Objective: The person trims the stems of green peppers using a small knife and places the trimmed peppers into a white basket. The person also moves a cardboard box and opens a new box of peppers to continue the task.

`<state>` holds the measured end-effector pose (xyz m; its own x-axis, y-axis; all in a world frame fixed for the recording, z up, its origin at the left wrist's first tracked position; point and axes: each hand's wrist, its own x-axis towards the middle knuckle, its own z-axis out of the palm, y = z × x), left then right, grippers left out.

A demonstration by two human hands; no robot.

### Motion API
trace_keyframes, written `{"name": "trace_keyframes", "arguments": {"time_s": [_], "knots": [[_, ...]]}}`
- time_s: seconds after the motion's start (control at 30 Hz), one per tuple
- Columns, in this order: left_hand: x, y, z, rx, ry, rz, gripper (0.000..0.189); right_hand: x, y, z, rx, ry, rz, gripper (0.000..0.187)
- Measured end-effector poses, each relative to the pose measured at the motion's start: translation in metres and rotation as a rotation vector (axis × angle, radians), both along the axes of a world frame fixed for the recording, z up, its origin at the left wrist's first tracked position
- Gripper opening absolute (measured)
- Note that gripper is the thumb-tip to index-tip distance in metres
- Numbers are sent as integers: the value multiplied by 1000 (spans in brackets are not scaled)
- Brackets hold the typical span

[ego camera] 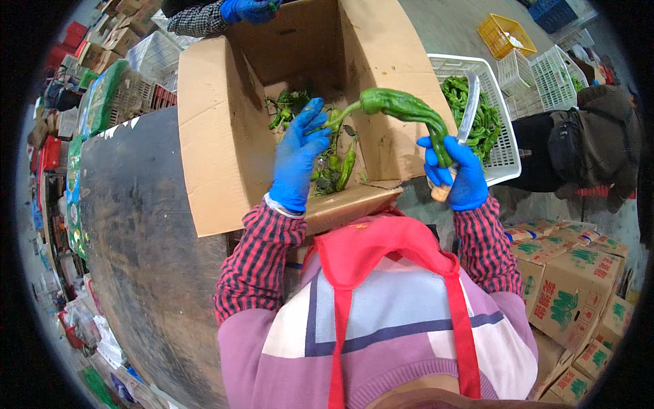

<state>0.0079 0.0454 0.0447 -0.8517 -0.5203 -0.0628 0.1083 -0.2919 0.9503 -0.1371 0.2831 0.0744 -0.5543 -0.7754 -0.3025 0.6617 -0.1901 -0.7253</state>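
Note:
A long green chili pepper (401, 105) is held by its tapered end in my right hand (466, 176). The same hand grips the wooden handle of a knife (470, 105), whose curved blade points up and away from me. My left hand (299, 158) is slightly blurred, its fingers spread beside the pepper's stem end. Whether the fingertips touch the stem is hard to see. Both hands wear blue gloves. Below them stands an open cardboard box (209, 138) with several green peppers (347, 168) and leafy scraps at its bottom.
A white plastic crate (503, 148) of green peppers stands right of the box. Another person's gloved hand (250, 10) is at the box's far edge. A dark tabletop (148, 245) spans the left. Printed cartons (572, 291) are stacked at lower right; a person in dark clothes (587, 138) is beyond.

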Motion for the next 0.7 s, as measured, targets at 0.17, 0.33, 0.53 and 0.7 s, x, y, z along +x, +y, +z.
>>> {"name": "trace_keyframes", "arguments": {"time_s": [0.17, 0.33, 0.53, 0.7], "knots": [[-17, 15, 11, 69, 151, -241, 72, 16, 7, -10, -161, -293, 98, 49], [-24, 21, 17, 27, 178, -206, 54, 17, 16, -12, -193, -379, 192, 50], [-24, 24, 19, 39, -78, -188, 17, 15, 25, -5, 110, -123, 156, 52], [-27, 26, 19, 72, -226, -129, 8, 13, 24, -1, 95, -88, 120, 63]]}}
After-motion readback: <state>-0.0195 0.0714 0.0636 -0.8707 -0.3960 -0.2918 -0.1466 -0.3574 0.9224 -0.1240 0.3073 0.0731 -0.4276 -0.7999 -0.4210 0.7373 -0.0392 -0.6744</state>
